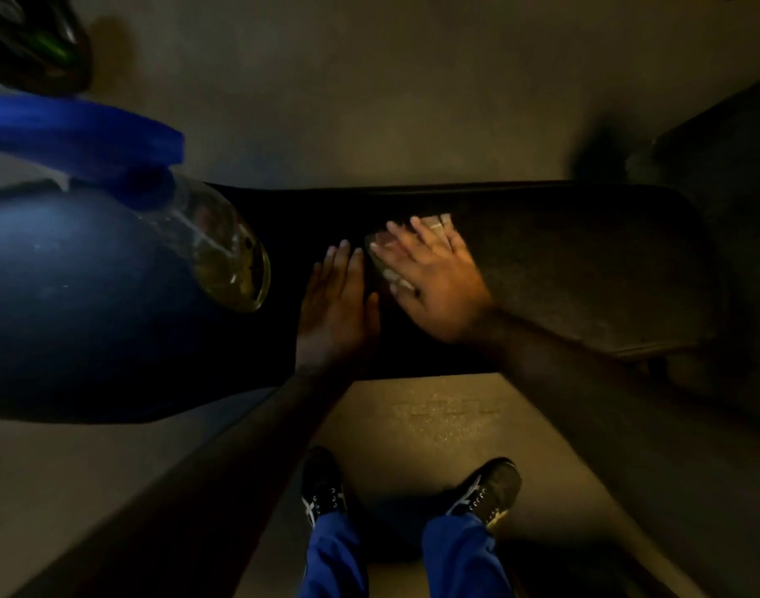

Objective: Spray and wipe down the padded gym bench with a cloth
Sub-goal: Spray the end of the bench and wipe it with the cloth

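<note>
At the bottom of the view your two shoes (413, 494) stand on the floor (434, 425) just short of the padded gym bench (585, 261), close enough that leaning further over the pad could tip your weight forward onto your arms. On the near half of the pad your left hand (337, 306) lies flat, fingers straight and holding nothing; it braces you, but if the vinyl under it is wet with cleaner, it may slide. Just beside it, your right hand (432, 280) presses down with spread, straight fingers on the cloth (413, 252), which is folded small and pale against the dark pad near its middle. Because you press rather than grip, the cloth could bunch or slip out from under your palm on a fast stroke, and the hand is blurred, so the pace looks quick. To the left, the spray bottle (223, 248) seems to sit by the bench's end, its blue trigger head (89, 135) looming close to the camera; whether it stands on the pad or hangs from you, you cannot tell, and a wide sweep leftward may knock it. Farther along, the right end of the pad looks dull and possibly unwiped, and the dim light could hide missed patches.
</note>
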`<state>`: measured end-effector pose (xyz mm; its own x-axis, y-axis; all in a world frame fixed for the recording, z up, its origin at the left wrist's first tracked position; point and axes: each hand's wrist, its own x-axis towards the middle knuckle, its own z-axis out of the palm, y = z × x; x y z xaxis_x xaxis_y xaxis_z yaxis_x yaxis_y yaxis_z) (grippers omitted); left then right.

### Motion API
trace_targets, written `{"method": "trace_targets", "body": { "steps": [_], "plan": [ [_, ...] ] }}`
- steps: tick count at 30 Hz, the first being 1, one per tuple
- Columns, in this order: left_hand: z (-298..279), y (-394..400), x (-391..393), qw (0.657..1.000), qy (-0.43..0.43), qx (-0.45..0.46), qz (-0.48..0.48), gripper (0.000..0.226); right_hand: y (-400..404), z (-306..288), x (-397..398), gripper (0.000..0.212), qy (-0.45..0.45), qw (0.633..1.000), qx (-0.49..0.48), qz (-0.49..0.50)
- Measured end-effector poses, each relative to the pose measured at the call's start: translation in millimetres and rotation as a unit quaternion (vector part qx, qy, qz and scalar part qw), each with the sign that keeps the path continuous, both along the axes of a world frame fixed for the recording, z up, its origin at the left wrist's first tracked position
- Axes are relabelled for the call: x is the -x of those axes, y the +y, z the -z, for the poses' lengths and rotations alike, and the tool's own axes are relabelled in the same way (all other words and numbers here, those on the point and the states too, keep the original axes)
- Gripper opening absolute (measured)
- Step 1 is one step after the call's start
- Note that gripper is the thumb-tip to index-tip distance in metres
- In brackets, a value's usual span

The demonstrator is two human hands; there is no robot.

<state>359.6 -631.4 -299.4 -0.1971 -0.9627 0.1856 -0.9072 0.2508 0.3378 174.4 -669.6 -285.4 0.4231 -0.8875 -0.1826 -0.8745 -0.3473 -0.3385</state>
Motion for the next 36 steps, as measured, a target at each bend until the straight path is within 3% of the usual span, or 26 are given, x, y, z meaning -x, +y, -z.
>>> {"method": "trace_targets", "body": {
  "steps": [1, 2, 4, 5, 6, 9, 11, 14, 15, 18, 20, 22, 24, 25, 27, 28, 29, 30, 33, 34, 36],
  "plan": [
    [0.2, 3.4, -8.5, 1.0, -0.001, 0.011, 0.002, 0.052, -11.2, -0.1, 13.2, 0.064, 0.001, 0.999, 0.005, -0.036],
    [0.5, 7.1, -15.1, 1.0, -0.009, 0.026, 0.003, 0.052, -25.0, 1.1, 23.7, 0.065, 0.013, 1.0, 0.022, 0.003],
    [3.4, 12.7, -22.6, 0.998, -0.039, 0.045, 0.005, 0.053, -42.8, 1.5, 18.3, 0.066, 0.032, 0.977, 0.017, 0.209],
    [5.6, 13.7, -23.2, 0.998, -0.049, 0.044, 0.008, 0.053, -44.2, 3.2, 1.7, 0.067, 0.04, 0.964, 0.014, 0.261],
    [7.5, 13.4, -23.0, 0.998, -0.055, 0.043, 0.013, 0.053, -40.2, 2.6, -19.4, 0.066, 0.036, 0.971, 0.025, 0.235],
    [10.3, 10.9, -23.2, 0.997, -0.055, 0.046, 0.015, 0.054, -29.2, 6.3, -35.6, 0.062, -0.009, 0.999, 0.026, -0.026],
    [9.6, 11.2, -24.6, 0.999, -0.041, 0.034, 0.01, 0.054, -49.8, 7.5, -13.0, 0.063, -0.012, 0.999, 0.044, -0.005],
    [2.6, 7.6, -25.0, 1.0, -0.007, -0.021, 0.01, 0.054, -68.8, 1.7, -14.7, 0.074, 0.034, 0.967, 0.022, 0.252],
    [-0.6, 5.2, -26.0, 0.999, 0.009, -0.036, 0.015, 0.054, -57.0, 0.1, -28.4, 0.072, 0.037, 0.968, 0.026, 0.246],
    [-14.2, 4.6, -36.2, 0.996, 0.046, -0.075, 0.021, 0.053, 5.4, -1.3, -49.9, 0.065, -0.012, 0.999, 0.033, 0.01],
    [-23.4, 13.6, -47.4, 0.995, 0.031, -0.098, 0.016, 0.053, 22.9, -0.9, -25.9, 0.063, -0.007, 0.999, 0.031, -0.017],
    [-28.2, 26.8, -60.7, 0.993, 0.005, -0.114, 0.019, 0.054, 27.6, 0.4, -18.8, 0.062, 0.009, 0.984, 0.041, 0.176],
    [-31.0, 38.5, -74.4, 0.991, -0.001, -0.132, 0.035, 0.055, 44.7, 0.1, -55.9, 0.065, 0.029, 0.94, 0.044, 0.338],
    [-33.2, 41.9, -79.8, 0.989, 0.003, -0.141, 0.039, 0.054, 58.6, -1.9, -82.5, 0.068, 0.027, 0.948, 0.047, 0.315],
    [-39.1, 46.7, -87.6, 0.987, 0.019, -0.158, 0.037, 0.05, 87.9, -0.7, -109.4, 0.07, 0.012, 0.994, 0.03, 0.105],
    [-43.6, 48.3, -90.4, 0.986, 0.029, -0.16, 0.035, 0.049, 89.5, -1.5, -100.5, 0.07, 0.014, 1.0, 0.021, 0.005],
    [-47.6, 50.0, -92.7, 0.987, 0.04, -0.155, 0.029, 0.048, 80.4, -4.1, -85.0, 0.07, 0.01, 0.999, 0.026, -0.032],
    [-52.1, 51.4, -95.4, 0.988, 0.051, -0.148, 0.018, 0.046, 66.6, -4.5, -72.6, 0.07, 0.012, 0.999, 0.031, 0.0],
    [-64.1, 53.8, -105.4, 0.987, 0.085, -0.13, -0.036, 0.03, 47.4, -8.8, -89.3, 0.071, 0.031, 0.957, 0.003, 0.289],
    [-67.4, 54.7, -108.4, 0.986, 0.104, -0.12, -0.054, 0.023, 50.6, -13.3, -112.3, 0.071, 0.029, 0.954, 0.006, 0.298],
    [-71.1, 54.6, -112.4, 0.98, 0.154, -0.085, -0.096, 0.016, 62.3, -14.6, -134.6, 0.069, 0.0, 0.991, 0.003, 0.132]
  ]
}}
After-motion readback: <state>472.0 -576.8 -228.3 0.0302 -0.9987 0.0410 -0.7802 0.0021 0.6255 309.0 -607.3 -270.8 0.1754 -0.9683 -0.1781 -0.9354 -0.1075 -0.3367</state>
